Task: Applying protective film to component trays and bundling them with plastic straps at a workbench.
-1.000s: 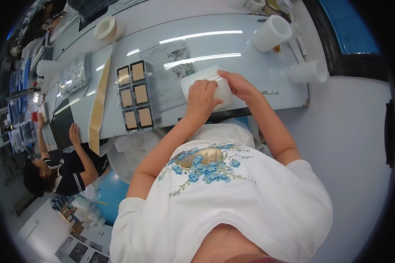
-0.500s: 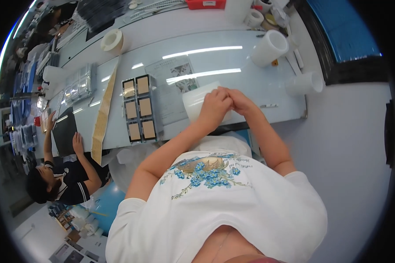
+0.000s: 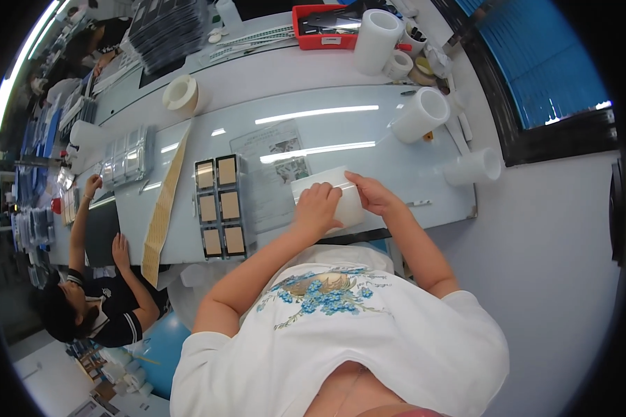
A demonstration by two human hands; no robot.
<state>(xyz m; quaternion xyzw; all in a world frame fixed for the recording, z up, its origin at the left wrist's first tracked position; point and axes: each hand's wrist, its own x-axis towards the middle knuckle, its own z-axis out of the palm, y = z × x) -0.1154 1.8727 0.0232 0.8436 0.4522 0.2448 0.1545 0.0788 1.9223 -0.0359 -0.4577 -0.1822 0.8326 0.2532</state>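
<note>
A roll of whitish translucent film (image 3: 350, 207) lies near the table's front edge, right of centre. Over its top rests my left hand (image 3: 318, 210), with its fingers curled on the film and its thumb out to the right. My right hand (image 3: 373, 194) grips the roll's right end, thumb and fingers bent around it. The fingertips of both hands are partly hidden. Just left of the roll stands a black tray (image 3: 241, 208) bearing several tan squares in dark frames. A printed sheet (image 3: 263, 149) lies behind the roll.
Further rolls of film (image 3: 422, 115) stand at the right, beside a window (image 3: 549, 62). A red bin (image 3: 306, 35) sits at the back. A yellowish strip (image 3: 163, 201) runs from a tape roll (image 3: 180, 93) past the front edge. A co-worker (image 3: 111, 306) handles a dark sheet at the left.
My hands have moved apart: the left slid left onto the roll's top, while the right stays at its right end. The whole view has shifted, with surroundings lower in the picture.
</note>
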